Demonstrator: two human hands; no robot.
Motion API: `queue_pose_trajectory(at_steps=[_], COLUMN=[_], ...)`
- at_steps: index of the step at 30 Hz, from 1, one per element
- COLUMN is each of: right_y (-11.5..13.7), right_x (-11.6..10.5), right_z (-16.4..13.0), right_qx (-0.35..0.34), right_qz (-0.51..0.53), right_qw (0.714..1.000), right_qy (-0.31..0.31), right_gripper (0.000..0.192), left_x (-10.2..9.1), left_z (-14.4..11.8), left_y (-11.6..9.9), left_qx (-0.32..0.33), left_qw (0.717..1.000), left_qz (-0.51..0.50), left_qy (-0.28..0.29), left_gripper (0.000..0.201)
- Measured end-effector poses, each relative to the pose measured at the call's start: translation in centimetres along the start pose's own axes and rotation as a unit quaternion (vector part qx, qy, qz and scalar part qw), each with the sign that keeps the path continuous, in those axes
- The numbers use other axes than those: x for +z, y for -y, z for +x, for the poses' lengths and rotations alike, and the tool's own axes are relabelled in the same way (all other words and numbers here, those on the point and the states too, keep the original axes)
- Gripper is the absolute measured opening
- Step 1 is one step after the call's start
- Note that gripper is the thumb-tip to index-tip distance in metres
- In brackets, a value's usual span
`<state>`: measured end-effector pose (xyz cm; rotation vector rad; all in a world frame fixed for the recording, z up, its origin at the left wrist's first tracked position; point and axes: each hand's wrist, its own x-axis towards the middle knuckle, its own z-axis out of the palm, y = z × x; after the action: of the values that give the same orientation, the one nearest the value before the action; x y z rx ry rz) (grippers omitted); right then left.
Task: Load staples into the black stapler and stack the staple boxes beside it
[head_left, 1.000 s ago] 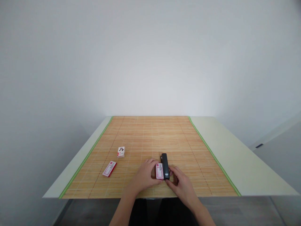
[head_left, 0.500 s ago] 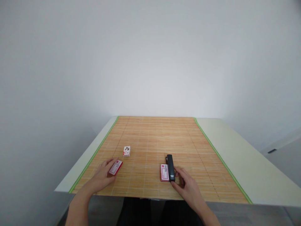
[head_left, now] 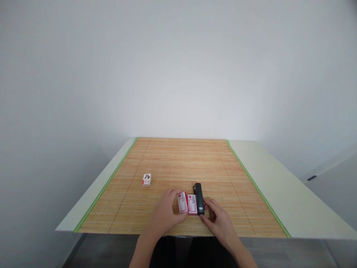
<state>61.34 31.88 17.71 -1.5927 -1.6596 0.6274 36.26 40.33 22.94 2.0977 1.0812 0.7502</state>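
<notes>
A black stapler lies lengthwise on the bamboo mat near the front edge. Two red-and-white staple boxes sit side by side to its left: one box against the stapler, a second box beside it. My left hand has its fingers on the second box, holding it against the first. My right hand rests at the stapler's near end with fingertips touching it. A third small staple box stands alone further left on the mat.
The mat has green edging and covers the middle of a pale table, with bare strips on both sides. A plain white wall stands behind. A grey cabinet is at the right.
My left hand reached left to the flat box near the mat's left side, then carried it right and set it beside the box at the stapler. My right hand stayed at the stapler.
</notes>
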Motion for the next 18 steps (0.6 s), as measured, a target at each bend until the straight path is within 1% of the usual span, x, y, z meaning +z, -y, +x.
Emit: queue_pose_trajectory(at_steps=[1,3,6,9,12,13,14,16,17,18], right_y=[-0.1,-0.2,-0.4,-0.1,0.3,0.4,0.5,0.5,0.5,0.4], right_x=[0.0,0.1,0.2,0.2,0.1,0.1,0.1,0.1,0.1,0.1], right_z=[0.0,0.0,0.1,0.2,0.2,0.2,0.2,0.1,0.1,0.0], right_qx=[-0.002,-0.008,-0.009,-0.006,-0.001,0.0,-0.001,-0.004,-0.005,-0.005], right_qz=[0.0,-0.002,-0.003,0.001,0.0,0.0,0.002,0.005,0.005,0.004], right_qw=[1.0,1.0,1.0,1.0,1.0,1.0,1.0,1.0,1.0,1.0], right_qy=[-0.001,-0.001,0.0,0.005,0.004,0.004,0.001,-0.003,-0.006,-0.009], right_gripper=[0.046,0.047,0.048,0.047,0.046,0.046,0.047,0.051,0.055,0.06], left_x=[0.7,1.4,1.7,2.0,2.7,2.9,3.1,2.9,2.5,1.9], left_z=[0.5,1.2,2.0,2.4,2.4,2.3,2.2,1.9,1.9,1.8], left_y=[-0.6,-1.2,-1.3,-1.0,-0.9,-1.0,-1.1,-1.2,-1.1,-0.7], left_qx=[0.009,0.018,0.033,0.042,0.038,0.039,0.04,0.04,0.036,0.024], left_qw=[1.0,0.999,0.997,0.994,0.994,0.994,0.994,0.995,0.996,0.998], left_qz=[-0.002,-0.013,-0.039,-0.051,-0.054,-0.055,-0.055,-0.053,-0.05,-0.045], left_qy=[0.005,0.023,0.065,0.084,0.082,0.084,0.086,0.077,0.059,0.027], left_gripper=[0.053,0.055,0.059,0.059,0.056,0.059,0.067,0.091,0.097,0.093])
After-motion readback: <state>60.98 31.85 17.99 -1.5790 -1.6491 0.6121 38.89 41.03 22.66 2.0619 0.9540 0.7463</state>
